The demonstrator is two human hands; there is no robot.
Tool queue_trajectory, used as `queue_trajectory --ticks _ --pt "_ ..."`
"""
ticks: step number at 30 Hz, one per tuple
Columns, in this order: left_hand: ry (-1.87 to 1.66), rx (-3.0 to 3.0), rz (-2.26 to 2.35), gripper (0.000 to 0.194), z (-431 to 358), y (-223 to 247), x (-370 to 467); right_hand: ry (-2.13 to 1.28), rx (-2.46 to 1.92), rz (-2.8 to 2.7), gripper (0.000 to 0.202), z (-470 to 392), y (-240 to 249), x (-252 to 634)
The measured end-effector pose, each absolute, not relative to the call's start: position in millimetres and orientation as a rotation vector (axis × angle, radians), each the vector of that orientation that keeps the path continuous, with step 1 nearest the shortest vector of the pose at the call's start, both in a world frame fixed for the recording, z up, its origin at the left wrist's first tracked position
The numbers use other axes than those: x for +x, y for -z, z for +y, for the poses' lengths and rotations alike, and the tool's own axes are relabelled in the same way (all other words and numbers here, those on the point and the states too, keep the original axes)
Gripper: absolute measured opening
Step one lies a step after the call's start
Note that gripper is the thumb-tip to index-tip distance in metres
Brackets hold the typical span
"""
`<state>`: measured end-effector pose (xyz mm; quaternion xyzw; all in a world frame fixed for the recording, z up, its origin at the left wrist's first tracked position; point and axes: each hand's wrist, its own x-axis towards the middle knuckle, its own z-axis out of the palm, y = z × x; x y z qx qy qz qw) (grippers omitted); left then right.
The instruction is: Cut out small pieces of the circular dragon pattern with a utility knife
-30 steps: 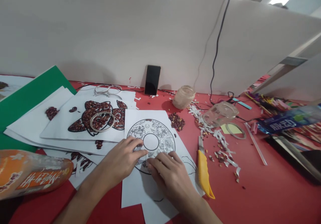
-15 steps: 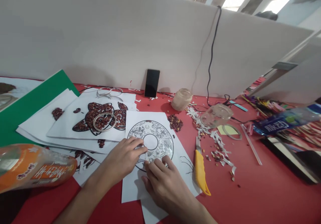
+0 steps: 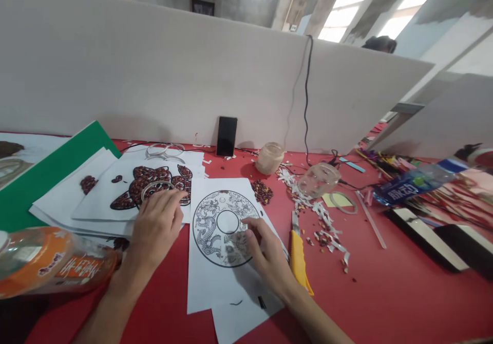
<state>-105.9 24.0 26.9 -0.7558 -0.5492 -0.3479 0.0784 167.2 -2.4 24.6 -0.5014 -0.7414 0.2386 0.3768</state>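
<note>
A white sheet (image 3: 204,292) printed with a round black line pattern of dragons (image 3: 206,231) lies before me. My right hand (image 3: 267,249) is over the pattern's right side, its index finger and thumb bent and slightly apart near the inner circle. A small clear glint shows at those fingertips; I cannot make out what it is. A glossy clear patch (image 3: 232,246) covers the lower part of the pattern. My left hand (image 3: 159,218) is over the bean picture (image 3: 127,201), fingers stretched across a tape roll (image 3: 148,189) that they partly hide.
A yellow-handled craft knife (image 3: 298,262) lies right of the sheet. Behind are a bean pile (image 3: 262,192), two glass jars (image 3: 270,159) and a phone (image 3: 227,136) against the white partition. An orange-labelled bottle (image 3: 57,264) lies at left; paper shreds (image 3: 325,218) litter the right.
My left hand has moved from the printed circle left to the tape roll on the bean picture. My right hand has shifted up and right, uncovering the lower pattern. The view has tilted up.
</note>
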Motion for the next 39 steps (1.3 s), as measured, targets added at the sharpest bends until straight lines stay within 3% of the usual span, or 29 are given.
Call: queue_trajectory --ticks 4,10,17,21,26,29,35,39 --pt "0.909 -2.421 -1.498 0.031 25.1 -22.3 -110.8 -0.649 -1.252 -1.979 0.024 6.6 -19.4 184.2" --pt "1.050 -2.574 -1.428 0.026 14.6 -20.1 -90.3 -0.756 -1.205 -1.692 0.022 11.9 -24.8 195.3" --pt "0.702 -2.971 -1.395 0.040 1.5 -3.1 -64.1 -1.304 -1.040 -0.988 0.029 26.3 -20.2 199.2" --pt "0.604 -2.998 -1.447 0.045 0.3 -2.5 -68.2 -1.057 -1.159 -0.940 0.032 31.1 -25.5 224.3" --pt "0.583 -2.966 -1.571 0.075 -4.3 -4.0 -68.2 -0.312 -1.648 -1.810 0.035 -3.5 -28.6 262.6" --pt "0.595 -2.941 -1.620 0.077 -4.8 -4.2 -64.1 -0.049 -1.774 -2.097 0.037 -24.9 -16.4 274.5" --pt "0.665 -2.887 -1.679 0.072 -3.6 -5.1 -60.4 -0.083 -1.798 -1.993 0.040 -34.0 -19.3 270.6" --pt "0.616 -2.863 -1.681 0.074 -5.9 -5.0 -58.5 -0.353 -1.597 -2.238 0.046 -51.9 -40.4 253.2"
